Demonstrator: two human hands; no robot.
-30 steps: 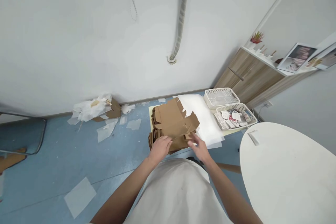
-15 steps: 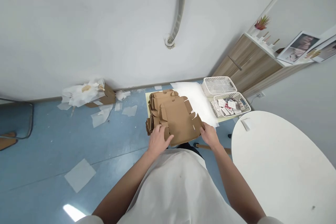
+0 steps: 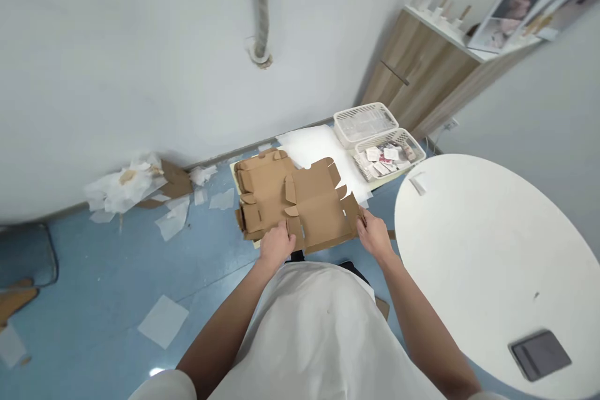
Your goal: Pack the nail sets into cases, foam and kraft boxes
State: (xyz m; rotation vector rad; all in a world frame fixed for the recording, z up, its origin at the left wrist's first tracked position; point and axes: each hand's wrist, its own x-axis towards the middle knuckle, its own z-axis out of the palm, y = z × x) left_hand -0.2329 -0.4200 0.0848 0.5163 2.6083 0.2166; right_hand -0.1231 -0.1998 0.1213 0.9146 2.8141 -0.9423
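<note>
Cardboard sheet: the cardboard sheet (image 3: 323, 206) lies left of the round table (image 3: 473, 250), spread between both hands, its left flaps overlapping the cardboard pile (image 3: 267, 184); whether it rests there or is held just above, I cannot tell
Left hand: farther left of the round table, the left hand (image 3: 276, 242) has its fingers curled in close, and they seem to pinch the sheet's near left flap
Right hand: near the round table's left edge, the right hand (image 3: 374, 232) has thumb and fingers closed on the sheet's right flap
Done so far: one sheet looks parted from most of the pile and opened out flat
Left undone: no wall of it stands folded up, and the cardboard pile, farther left of the round table, holds more flat pieces; judging by this, the work is at an early stage
Baskets: beyond the round table's far left edge, the back basket (image 3: 349, 139) and the front basket (image 3: 398, 173), the latter holding small cards (image 3: 390, 154)
Since half a second ago: the sheet overlaps less of the pile, the left hand's spread thumb has drawn in, and a dark flat object (image 3: 541, 355) on the round table has come into view
</note>
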